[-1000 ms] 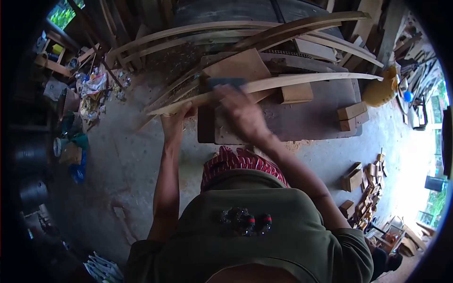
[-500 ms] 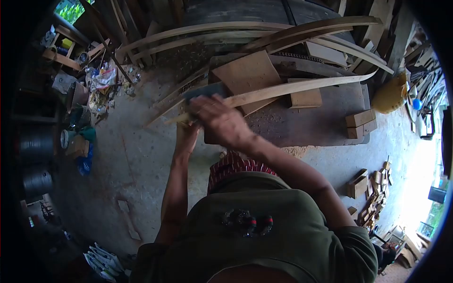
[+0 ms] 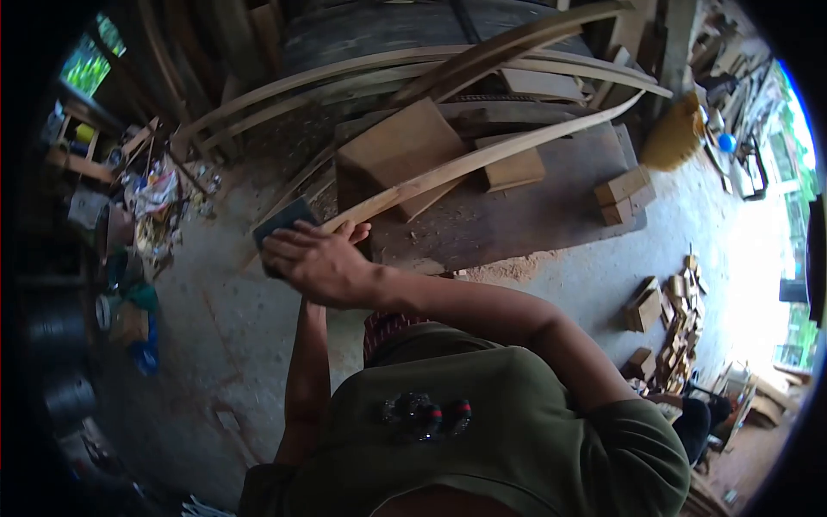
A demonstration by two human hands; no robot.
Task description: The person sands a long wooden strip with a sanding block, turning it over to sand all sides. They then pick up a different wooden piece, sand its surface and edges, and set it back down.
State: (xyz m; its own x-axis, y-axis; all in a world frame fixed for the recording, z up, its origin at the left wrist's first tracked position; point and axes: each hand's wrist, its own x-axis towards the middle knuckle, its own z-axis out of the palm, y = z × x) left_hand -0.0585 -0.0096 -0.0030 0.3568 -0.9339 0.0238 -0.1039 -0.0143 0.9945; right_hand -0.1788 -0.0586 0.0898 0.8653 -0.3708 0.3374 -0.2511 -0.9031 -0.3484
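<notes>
A long curved wooden strip (image 3: 482,155) lies across the dark workbench (image 3: 517,220), its near end pointing toward me. My right hand (image 3: 314,263) presses a dark flat sanding block (image 3: 280,220) at that near end, past the bench's left corner. My left forearm (image 3: 306,362) rises from below, and its hand is almost wholly hidden under my right hand, where the strip ends.
Boards and wood blocks (image 3: 401,146) lie on the bench, with more bent strips (image 3: 362,69) behind. Small blocks (image 3: 622,196) sit at its right end. Offcuts (image 3: 672,319) pile on the concrete floor at the right, clutter (image 3: 146,198) at the left.
My right hand slid the dark block down the strip, from over the bench to the strip's near left end. The view swung, and the strip now points more steeply up to the right.
</notes>
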